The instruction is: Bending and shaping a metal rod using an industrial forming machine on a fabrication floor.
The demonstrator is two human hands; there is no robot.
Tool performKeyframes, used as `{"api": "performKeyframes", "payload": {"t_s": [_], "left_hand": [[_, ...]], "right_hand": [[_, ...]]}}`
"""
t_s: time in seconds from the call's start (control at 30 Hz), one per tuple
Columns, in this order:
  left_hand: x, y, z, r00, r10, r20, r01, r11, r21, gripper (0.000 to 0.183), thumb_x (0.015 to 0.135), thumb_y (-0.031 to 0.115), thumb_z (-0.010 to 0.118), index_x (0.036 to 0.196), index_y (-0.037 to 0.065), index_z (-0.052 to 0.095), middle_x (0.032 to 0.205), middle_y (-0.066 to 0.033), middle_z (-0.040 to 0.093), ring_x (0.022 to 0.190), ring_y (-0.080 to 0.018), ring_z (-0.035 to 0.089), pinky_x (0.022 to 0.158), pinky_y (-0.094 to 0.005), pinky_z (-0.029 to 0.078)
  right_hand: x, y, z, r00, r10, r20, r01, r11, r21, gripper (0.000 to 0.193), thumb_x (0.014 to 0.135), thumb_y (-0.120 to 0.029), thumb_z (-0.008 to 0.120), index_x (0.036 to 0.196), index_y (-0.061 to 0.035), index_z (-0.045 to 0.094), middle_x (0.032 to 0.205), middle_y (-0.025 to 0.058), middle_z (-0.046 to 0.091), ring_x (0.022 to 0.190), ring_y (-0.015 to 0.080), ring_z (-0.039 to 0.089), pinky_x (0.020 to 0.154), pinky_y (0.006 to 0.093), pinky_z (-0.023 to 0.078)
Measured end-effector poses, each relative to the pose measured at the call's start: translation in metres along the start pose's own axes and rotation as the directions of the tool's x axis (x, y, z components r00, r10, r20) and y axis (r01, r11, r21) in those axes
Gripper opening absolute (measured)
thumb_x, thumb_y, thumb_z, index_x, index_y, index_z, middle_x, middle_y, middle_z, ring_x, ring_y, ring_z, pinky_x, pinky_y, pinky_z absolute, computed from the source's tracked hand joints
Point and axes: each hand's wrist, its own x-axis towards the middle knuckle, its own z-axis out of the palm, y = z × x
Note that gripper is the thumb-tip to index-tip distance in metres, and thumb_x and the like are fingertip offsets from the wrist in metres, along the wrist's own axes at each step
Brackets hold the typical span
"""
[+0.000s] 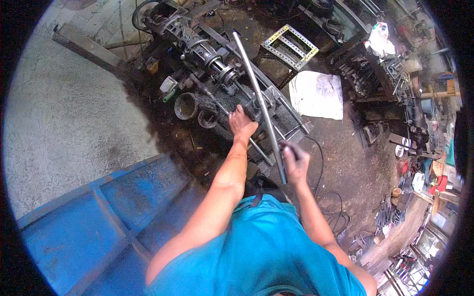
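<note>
My left hand is closed on a part of the lathe beside its long bed rail; the part is hidden under the fingers. Slantwise over the machine lies a long, shiny metal bar, its near end close to my body. Just right of that end is my right hand, fingers bent and dark, blurred by motion. Whether it touches the bar I cannot tell. Metal shavings lie around the carriage, and a round metal bowl sits on the machine's left side, with a smaller cup next to it.
A blue metal panel stands at the lower left. Beyond the lathe are a perforated metal frame stand and a white sheet on the floor. Black cable runs along the right, towards cluttered tool shelves.
</note>
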Motion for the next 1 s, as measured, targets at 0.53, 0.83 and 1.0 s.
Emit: {"api": "performKeyframes", "payload": {"t_s": [0.53,0.83,1.0], "left_hand": [[0.007,-0.001,-0.002,0.989,-0.040,0.143,0.030,0.997,0.072,0.083,0.056,0.030,0.083,0.121,0.000,0.041,0.106,-0.0177,0.062,0.105,-0.0312,0.058,0.107,-0.0390,0.034],[0.009,-0.009,0.011,0.998,-0.002,0.056,0.003,1.000,-0.023,0.082,0.057,0.039,0.084,0.115,-0.003,0.043,0.097,-0.0218,0.063,0.098,-0.0360,0.060,0.104,-0.0452,0.035],[0.007,-0.007,0.009,1.000,0.015,0.013,-0.015,1.000,-0.026,0.072,0.061,0.032,0.082,0.112,-0.003,0.045,0.092,-0.0220,0.062,0.094,-0.0398,0.058,0.096,-0.0466,0.039]], "right_hand": [[0.191,0.067,0.101,0.985,-0.064,-0.159,0.077,0.994,0.077,0.028,0.091,-0.021,0.057,0.086,0.0049,0.067,0.072,0.0181,0.065,0.066,0.0201,0.062,0.064,0.0346,0.046],[0.191,0.056,0.103,0.955,-0.137,-0.264,0.171,0.979,0.113,0.024,0.090,-0.012,0.051,0.079,0.0037,0.066,0.070,0.0134,0.065,0.066,0.0182,0.062,0.064,0.0325,0.047],[0.191,0.060,0.102,0.962,-0.094,-0.257,0.126,0.986,0.110,0.025,0.090,-0.013,0.052,0.079,0.0037,0.066,0.069,0.0133,0.064,0.066,0.0179,0.062,0.063,0.0326,0.047]]}}
